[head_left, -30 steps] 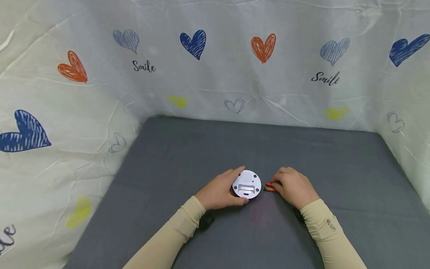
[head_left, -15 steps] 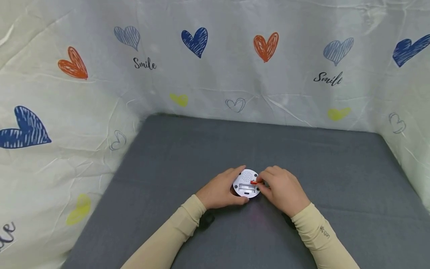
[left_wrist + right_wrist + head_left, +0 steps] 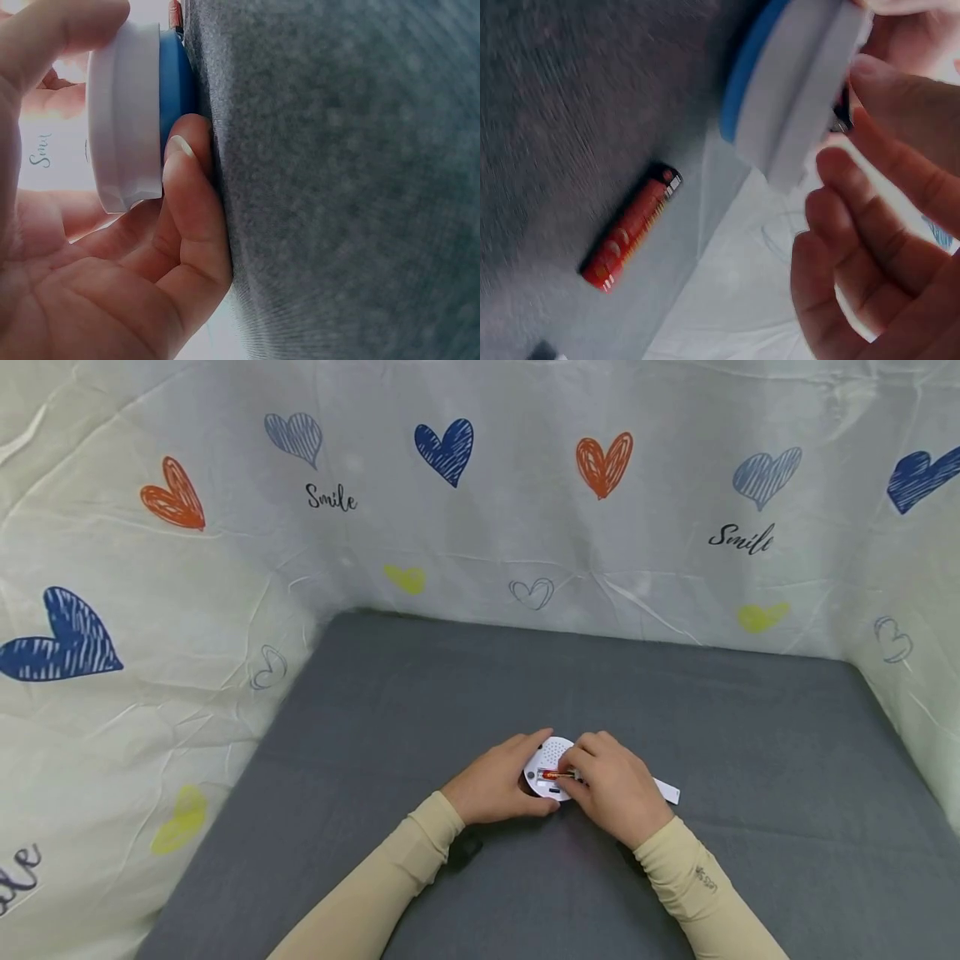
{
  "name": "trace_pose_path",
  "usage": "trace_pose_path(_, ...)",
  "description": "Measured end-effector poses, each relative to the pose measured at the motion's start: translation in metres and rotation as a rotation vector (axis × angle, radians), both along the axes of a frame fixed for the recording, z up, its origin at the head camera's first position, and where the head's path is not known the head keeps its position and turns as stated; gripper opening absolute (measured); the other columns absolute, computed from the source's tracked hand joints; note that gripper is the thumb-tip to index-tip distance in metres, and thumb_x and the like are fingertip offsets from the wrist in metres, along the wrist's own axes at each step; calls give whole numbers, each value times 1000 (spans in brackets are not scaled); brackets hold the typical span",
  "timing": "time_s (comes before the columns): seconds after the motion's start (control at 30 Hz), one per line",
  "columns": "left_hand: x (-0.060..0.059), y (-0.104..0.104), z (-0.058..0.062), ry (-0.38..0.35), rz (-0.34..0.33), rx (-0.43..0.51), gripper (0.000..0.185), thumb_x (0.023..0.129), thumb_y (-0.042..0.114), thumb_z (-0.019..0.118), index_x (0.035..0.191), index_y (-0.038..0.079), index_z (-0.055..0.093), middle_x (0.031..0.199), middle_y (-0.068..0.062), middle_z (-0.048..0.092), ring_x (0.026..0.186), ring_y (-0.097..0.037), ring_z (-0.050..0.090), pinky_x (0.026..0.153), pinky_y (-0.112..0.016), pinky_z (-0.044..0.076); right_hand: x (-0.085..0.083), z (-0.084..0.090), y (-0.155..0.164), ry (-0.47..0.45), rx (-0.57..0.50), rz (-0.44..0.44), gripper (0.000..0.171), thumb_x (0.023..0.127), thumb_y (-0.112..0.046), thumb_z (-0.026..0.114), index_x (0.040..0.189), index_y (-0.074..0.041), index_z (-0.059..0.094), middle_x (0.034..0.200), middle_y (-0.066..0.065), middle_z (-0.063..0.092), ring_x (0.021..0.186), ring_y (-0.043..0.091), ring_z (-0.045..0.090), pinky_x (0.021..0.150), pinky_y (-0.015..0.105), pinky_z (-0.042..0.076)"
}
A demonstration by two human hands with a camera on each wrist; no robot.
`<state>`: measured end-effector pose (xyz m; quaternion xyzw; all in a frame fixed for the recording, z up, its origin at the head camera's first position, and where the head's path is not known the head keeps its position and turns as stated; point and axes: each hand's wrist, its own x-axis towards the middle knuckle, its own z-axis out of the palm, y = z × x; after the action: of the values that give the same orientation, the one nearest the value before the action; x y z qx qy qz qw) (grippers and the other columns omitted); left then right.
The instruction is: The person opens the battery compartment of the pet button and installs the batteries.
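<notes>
My left hand (image 3: 495,783) grips a round white device (image 3: 555,748) from its left side, thumb and fingers around the rim. Its upper face has speaker holes, dark feet and a battery compartment; a blue part (image 3: 176,94) faces the table. With thumb and fingertips, my right hand (image 3: 617,785) pinches a red battery (image 3: 551,774), which sits at the compartment, its right end hidden by the fingers. Another red battery (image 3: 634,229) with a black end lies on the table below the right hand in the right wrist view.
A flat white strip (image 3: 667,791) shows just right of the right hand, partly covered by it. The grey cloth table (image 3: 450,693) is bordered by white curtains (image 3: 660,560) with printed hearts at the back and sides.
The right hand has picked a battery up from the table and carried it left to the device's compartment. The white strip has come into sight behind that hand. The left hand keeps its hold.
</notes>
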<state>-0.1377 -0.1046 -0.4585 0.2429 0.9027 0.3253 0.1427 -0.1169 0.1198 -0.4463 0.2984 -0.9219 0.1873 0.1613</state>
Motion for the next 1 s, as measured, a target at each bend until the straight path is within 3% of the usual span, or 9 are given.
trace_pose_path(0.2,0,1,0,11,3,-14,102,90,50,85,171,18,33,148,-6,61,115,-15,63,99,-36,55,2,4,6,-118,-95,-77,15,91,-13,88,94,-13,74,107,5,72,90,20,64,75,38,55)
trace_pose_path(0.4,0,1,0,5,5,-4,102,90,49,86,171,18,33,153,-8,59,121,-17,63,103,-38,54,1,6,5,-276,-148,-128,17,95,-14,84,99,-13,68,96,5,74,71,12,59,65,30,49)
trace_pose_path(0.57,0,1,0,-1,8,-12,103,90,51,86,172,19,33,157,-8,58,128,-18,63,107,-41,54,0,8,8,-458,-175,-195,39,99,-21,81,129,-6,61,84,5,78,61,8,63,61,31,50)
trace_pose_path(0.7,0,1,0,-2,10,-9,103,89,50,87,171,19,33,160,-9,57,134,-20,62,112,-44,52,-2,8,7,-573,-164,-218,59,101,-23,78,150,2,56,72,-2,71,56,5,60,62,31,49)
trace_pose_path(0.87,0,1,0,0,11,-3,103,89,49,87,171,17,34,157,-10,59,131,-20,63,111,-43,52,-1,7,4,-610,-155,-235,50,102,-23,76,143,5,65,66,-5,68,58,6,62,61,31,47)
trace_pose_path(1.0,0,1,1,-7,12,9,103,89,49,87,171,17,34,157,-11,59,132,-20,63,112,-43,52,-1,6,4,-676,-202,-236,48,106,-24,71,145,2,62,68,-4,72,60,7,68,65,32,49)
